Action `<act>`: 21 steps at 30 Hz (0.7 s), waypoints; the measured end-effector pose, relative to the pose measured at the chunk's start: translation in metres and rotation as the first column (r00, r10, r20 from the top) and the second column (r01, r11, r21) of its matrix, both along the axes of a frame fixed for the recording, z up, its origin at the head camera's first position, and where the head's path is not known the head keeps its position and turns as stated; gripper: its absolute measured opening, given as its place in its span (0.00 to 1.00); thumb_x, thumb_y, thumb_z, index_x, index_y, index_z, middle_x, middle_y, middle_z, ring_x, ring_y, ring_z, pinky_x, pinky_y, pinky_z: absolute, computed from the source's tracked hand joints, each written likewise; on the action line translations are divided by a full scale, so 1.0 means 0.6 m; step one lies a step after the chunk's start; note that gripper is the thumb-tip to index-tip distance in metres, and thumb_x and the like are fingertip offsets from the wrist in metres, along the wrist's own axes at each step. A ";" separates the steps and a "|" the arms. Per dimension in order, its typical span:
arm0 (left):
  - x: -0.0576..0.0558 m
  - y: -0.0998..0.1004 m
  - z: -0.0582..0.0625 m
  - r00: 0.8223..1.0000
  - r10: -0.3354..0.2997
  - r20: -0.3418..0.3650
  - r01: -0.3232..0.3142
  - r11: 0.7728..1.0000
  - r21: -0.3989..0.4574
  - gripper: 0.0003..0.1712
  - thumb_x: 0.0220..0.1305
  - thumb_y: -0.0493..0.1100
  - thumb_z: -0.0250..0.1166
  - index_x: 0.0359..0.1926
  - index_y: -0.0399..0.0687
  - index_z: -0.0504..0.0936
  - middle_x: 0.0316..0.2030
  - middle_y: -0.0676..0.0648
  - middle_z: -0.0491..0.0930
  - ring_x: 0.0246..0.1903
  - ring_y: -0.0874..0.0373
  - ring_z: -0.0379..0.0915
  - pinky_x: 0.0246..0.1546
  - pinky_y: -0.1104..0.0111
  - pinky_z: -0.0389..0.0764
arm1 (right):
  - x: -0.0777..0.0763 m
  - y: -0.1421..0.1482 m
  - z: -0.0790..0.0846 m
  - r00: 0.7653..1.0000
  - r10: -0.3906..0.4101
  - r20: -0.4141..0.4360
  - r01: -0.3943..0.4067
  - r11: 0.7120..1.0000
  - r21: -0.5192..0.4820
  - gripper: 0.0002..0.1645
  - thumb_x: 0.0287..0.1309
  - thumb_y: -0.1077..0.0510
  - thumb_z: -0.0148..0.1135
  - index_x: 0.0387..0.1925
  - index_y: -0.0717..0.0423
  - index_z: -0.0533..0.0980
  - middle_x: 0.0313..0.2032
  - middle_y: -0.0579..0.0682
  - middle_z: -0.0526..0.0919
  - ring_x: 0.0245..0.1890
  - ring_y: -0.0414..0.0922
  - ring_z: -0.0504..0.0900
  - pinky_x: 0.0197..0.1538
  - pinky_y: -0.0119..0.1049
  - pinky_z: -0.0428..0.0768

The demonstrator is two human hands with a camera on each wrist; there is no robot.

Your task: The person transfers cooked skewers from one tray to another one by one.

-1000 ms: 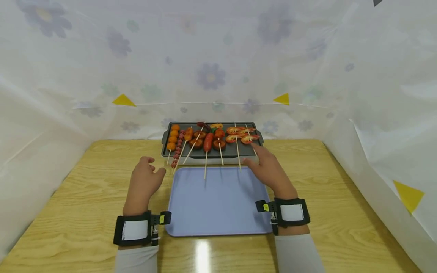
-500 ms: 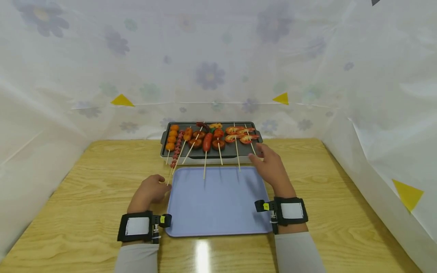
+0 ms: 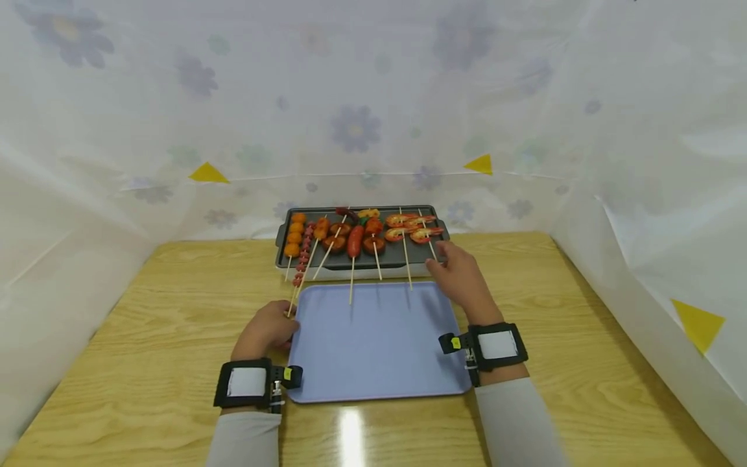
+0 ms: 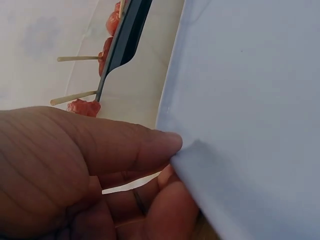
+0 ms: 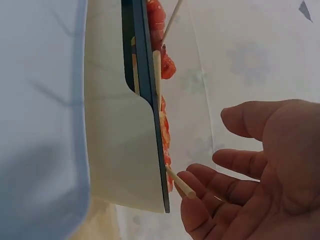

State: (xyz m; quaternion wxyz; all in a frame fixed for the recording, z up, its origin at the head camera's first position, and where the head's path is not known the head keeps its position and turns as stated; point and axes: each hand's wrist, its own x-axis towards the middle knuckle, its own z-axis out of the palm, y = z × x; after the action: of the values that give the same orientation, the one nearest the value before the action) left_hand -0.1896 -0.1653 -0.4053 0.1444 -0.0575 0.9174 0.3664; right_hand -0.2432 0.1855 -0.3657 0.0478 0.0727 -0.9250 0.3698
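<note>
My left hand [image 3: 267,332] pinches the pale blue tray [image 3: 376,344] at its left edge. In the left wrist view the thumb [image 4: 145,145] lies over the tray's corner, with the other fingers curled beneath. Just above that hand, the stick of a skewer with small red pieces [image 3: 301,259] hangs off the grill plate [image 3: 392,262]. My right hand [image 3: 465,282] hovers over the tray's far right corner with relaxed fingers, holding nothing. Nearest to it is the rightmost shrimp skewer [image 3: 426,235]; its stick [image 5: 181,183] points out at the fingertips in the right wrist view.
Behind the tray, the dark plate sits on a white base and carries several skewers, among them orange balls [image 3: 294,237], a red sausage [image 3: 355,243] and mushroom slices [image 3: 334,244]. Several sticks overhang the tray's far edge. Flowered white sheeting [image 3: 356,130] encloses the wooden table [image 3: 192,311].
My left hand has come down and right from beside the grill and taken hold of the tray's left edge. My right hand has drawn slightly away from the shrimp skewer.
</note>
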 end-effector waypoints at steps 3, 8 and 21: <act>-0.001 -0.001 -0.001 1.000 -0.003 0.014 0.003 1.000 0.015 0.19 0.61 0.34 0.59 0.53 0.32 0.74 0.30 0.41 0.76 0.24 0.52 0.76 0.24 0.64 0.79 | -0.017 0.001 0.003 1.000 -0.007 -0.024 0.009 0.998 0.062 0.31 0.70 0.55 0.55 0.68 0.67 0.64 0.59 0.67 0.74 0.57 0.62 0.75 0.55 0.57 0.74; -0.002 -0.003 -0.004 1.000 -0.001 0.025 0.001 0.999 0.033 0.16 0.61 0.33 0.58 0.50 0.32 0.73 0.30 0.40 0.76 0.24 0.51 0.76 0.25 0.63 0.79 | -0.046 0.001 0.006 0.999 -0.016 -0.041 0.023 0.981 0.192 0.19 0.68 0.58 0.56 0.51 0.70 0.74 0.37 0.63 0.80 0.35 0.56 0.79 0.39 0.49 0.76; -0.003 0.001 -0.006 0.997 0.057 0.059 -0.060 0.997 0.047 0.17 0.60 0.34 0.57 0.51 0.34 0.72 0.32 0.39 0.74 0.26 0.49 0.74 0.23 0.64 0.78 | -0.084 0.004 0.010 0.999 -0.002 0.040 -0.012 0.939 0.343 0.22 0.63 0.63 0.56 0.15 0.51 0.61 0.14 0.45 0.56 0.14 0.42 0.57 0.22 0.36 0.57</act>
State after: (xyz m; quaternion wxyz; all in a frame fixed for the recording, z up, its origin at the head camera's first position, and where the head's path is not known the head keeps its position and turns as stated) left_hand -0.1914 -0.1647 -0.4092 0.1614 -0.0912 0.9015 0.3911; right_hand -0.2934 0.1881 -0.3597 0.0149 0.0747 -0.9759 0.2046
